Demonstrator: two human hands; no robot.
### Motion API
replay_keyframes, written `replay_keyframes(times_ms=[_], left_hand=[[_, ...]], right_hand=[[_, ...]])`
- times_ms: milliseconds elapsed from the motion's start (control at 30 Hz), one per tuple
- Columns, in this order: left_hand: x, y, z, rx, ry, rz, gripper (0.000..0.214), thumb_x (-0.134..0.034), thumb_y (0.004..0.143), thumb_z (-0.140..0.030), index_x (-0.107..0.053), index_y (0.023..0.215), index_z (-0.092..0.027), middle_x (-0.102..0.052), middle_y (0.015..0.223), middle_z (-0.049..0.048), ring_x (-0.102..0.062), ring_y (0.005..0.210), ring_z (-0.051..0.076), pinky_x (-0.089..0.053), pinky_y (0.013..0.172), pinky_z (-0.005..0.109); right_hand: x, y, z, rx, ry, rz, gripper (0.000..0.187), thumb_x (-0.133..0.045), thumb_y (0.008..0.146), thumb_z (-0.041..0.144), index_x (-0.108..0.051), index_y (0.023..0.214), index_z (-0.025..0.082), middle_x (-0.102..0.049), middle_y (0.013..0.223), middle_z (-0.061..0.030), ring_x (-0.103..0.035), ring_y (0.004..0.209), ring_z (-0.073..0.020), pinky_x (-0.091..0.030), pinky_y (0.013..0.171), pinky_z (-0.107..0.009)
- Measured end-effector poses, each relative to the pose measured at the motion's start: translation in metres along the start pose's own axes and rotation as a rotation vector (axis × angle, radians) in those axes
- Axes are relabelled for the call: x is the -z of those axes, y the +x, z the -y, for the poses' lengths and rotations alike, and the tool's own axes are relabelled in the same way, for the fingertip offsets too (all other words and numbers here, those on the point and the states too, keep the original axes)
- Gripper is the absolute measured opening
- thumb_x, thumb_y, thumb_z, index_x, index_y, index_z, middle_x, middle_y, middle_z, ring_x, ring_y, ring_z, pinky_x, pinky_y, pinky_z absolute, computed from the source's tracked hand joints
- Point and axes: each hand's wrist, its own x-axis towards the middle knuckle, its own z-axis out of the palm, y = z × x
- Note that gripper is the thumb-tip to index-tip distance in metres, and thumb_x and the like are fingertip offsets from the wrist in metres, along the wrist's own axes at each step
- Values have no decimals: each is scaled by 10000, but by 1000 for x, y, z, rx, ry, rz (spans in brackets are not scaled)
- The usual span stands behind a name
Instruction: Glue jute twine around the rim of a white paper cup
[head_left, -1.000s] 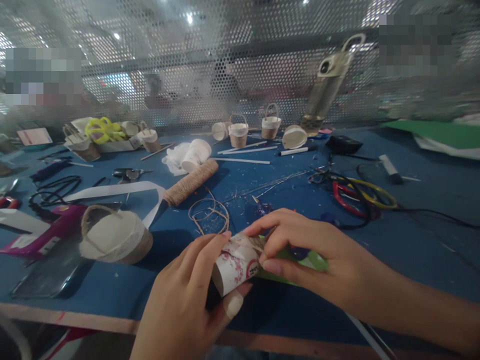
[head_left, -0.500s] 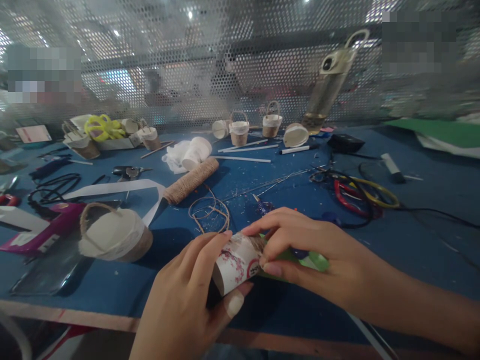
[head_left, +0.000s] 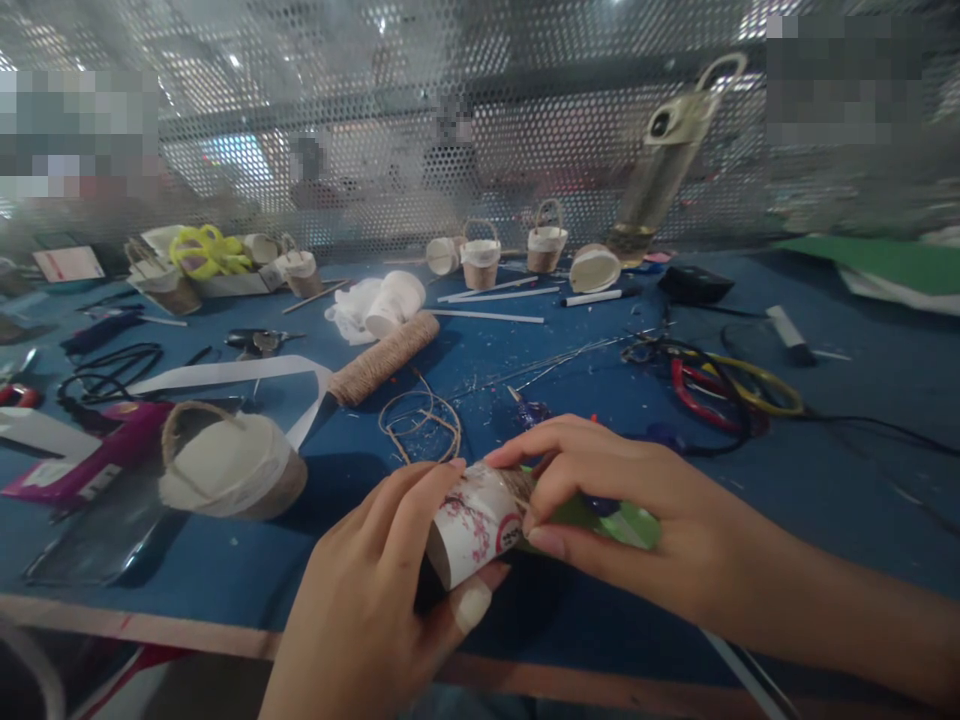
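A white paper cup [head_left: 478, 528] printed with pink blossoms lies on its side near the table's front edge. My left hand [head_left: 379, 575] is wrapped round its open end, thumb below and fingers above. Brown twine [head_left: 513, 485] circles the cup's far end, where the closed fingertips of my right hand [head_left: 600, 495] pinch it against the cup. A loose loop of twine [head_left: 420, 425] lies just beyond, beside a twine spool [head_left: 386, 360]. Something green [head_left: 634, 524] shows partly behind my right hand.
A twine-wrapped basket [head_left: 236, 465] stands at left by a purple box [head_left: 105, 450]. Small baskets [head_left: 480, 262], a pen [head_left: 592, 298] and a tilted bottle [head_left: 660, 165] are at the back. Scissors [head_left: 705, 390] and black cables lie right; a glue gun [head_left: 262, 340] lies left.
Both hands keep nearly the same hold on the cup. My right fingertips have shifted very slightly at the twine-wrapped end, and the view has moved a little.
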Motion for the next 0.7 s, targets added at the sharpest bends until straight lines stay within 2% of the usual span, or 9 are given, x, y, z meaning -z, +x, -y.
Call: replay_keyframes(times_ms=[467,700], left_hand=[[0,1,1,-5,-5,-2,430,-447,1131,-585,-521,1352,-224,-821,1206,87,-840,1023,226,-695,812,320],[0,0,0,-8,-4,-3,437,-448,1129,-586,-518,1356,-220,-818,1210,94,-836,1037,232,-691,821,319]], right_hand=[[2,1,1,21,-15,8,118,-740,1040,303,-706,926,302,-788,1267,46,-693,1287,-166,-502,1113,-334],[2,1,1,31,-19,3,104,-729,1036,287,-707,935,295,-786,1283,27,-704,1276,-171,-528,1078,-329]])
